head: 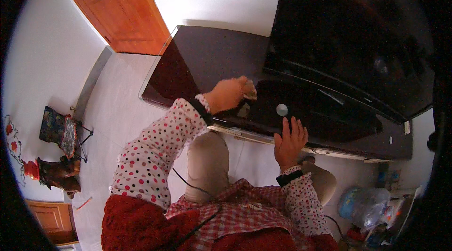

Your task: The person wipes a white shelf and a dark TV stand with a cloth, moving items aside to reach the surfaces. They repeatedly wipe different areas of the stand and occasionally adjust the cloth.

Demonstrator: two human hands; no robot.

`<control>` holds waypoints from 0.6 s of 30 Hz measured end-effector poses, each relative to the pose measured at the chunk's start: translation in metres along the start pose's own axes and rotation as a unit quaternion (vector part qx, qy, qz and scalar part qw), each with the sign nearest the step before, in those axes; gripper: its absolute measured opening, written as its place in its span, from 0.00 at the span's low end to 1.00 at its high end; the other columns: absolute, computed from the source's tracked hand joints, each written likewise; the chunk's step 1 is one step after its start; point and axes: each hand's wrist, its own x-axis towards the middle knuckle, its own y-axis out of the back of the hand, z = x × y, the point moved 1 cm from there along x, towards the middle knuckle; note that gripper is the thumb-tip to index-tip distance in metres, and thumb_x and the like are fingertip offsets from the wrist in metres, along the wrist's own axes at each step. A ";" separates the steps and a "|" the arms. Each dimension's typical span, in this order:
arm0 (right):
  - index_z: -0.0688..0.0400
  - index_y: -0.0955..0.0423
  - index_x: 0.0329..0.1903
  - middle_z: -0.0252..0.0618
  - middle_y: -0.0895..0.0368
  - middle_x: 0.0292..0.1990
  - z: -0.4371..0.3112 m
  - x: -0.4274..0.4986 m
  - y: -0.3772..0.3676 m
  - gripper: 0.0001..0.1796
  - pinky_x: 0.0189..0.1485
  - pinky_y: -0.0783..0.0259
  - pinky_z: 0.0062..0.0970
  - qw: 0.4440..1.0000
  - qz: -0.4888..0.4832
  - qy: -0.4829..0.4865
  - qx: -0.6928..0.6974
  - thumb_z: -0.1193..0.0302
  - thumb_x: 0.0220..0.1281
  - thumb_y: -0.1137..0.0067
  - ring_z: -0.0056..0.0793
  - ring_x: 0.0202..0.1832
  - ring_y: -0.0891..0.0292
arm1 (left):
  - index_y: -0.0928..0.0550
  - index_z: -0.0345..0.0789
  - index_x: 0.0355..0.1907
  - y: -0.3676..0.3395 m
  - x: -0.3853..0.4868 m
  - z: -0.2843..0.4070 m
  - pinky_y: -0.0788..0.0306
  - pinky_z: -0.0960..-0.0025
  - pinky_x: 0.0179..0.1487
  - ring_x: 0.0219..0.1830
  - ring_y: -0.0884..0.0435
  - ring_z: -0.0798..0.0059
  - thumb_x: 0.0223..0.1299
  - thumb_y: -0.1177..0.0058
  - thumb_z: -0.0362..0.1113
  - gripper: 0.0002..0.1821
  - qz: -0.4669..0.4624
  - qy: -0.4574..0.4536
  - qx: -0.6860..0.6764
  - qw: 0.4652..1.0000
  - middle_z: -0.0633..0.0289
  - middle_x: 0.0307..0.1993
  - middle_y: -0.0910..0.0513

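My left hand (229, 93) is closed around a small, pale crumpled cloth (251, 90), mostly hidden by the fingers and a little blurred. It is over the dark glass top of a TV stand (219, 53), left of the television's base (300, 97). My right hand (291, 141) lies at the stand's front edge, palm down, fingers stretched onto the glass, holding nothing. Just beyond its fingertips is a round, pale disc (282, 110) at the glass. Both forearms wear dotted sleeve covers (148, 152) with dark bands at the wrists.
A large black television (349, 35) rises at the back right of the stand. To the left are an orange wooden door (113, 7), a folding stool (63, 132) and a dark wooden stand (58, 173). Plastic-wrapped goods (370, 207) sit at the lower right.
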 end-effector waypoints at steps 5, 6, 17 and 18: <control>0.55 0.31 0.71 0.50 0.34 0.71 0.007 0.003 -0.018 0.30 0.74 0.53 0.60 1.000 0.017 0.009 0.014 0.50 0.78 0.56 0.54 0.73 0.41 | 0.20 0.45 0.62 0.001 -0.011 0.024 0.20 0.55 0.47 0.45 0.17 0.50 0.56 0.43 0.26 0.28 -0.010 -0.007 -0.005 1.000 0.52 0.48 0.25; 0.55 0.31 0.71 0.50 0.34 0.71 0.006 -0.002 -0.017 0.30 0.74 0.53 0.59 1.000 0.006 -0.003 0.017 0.50 0.78 0.57 0.54 0.73 0.41 | 0.19 0.43 0.61 0.002 -0.010 0.024 0.21 0.54 0.48 0.46 0.17 0.49 0.54 0.42 0.25 0.28 -0.019 0.003 -0.007 1.000 0.52 0.49 0.24; 0.55 0.29 0.69 0.51 0.33 0.70 -0.053 -0.083 0.060 0.32 0.73 0.49 0.60 0.999 0.018 -0.017 -0.044 0.47 0.79 0.64 0.55 0.71 0.39 | 0.22 0.48 0.62 0.039 0.016 -0.019 0.21 0.50 0.50 0.49 0.17 0.46 0.62 0.48 0.26 0.25 0.050 0.031 0.025 0.998 0.50 0.53 0.25; 0.56 0.29 0.69 0.51 0.33 0.70 -0.059 -0.094 0.063 0.32 0.73 0.49 0.60 0.999 0.011 -0.025 -0.042 0.46 0.79 0.64 0.55 0.71 0.39 | 0.21 0.50 0.62 0.040 0.017 -0.023 0.21 0.50 0.52 0.51 0.17 0.46 0.64 0.48 0.26 0.25 0.036 0.058 0.015 0.998 0.49 0.54 0.25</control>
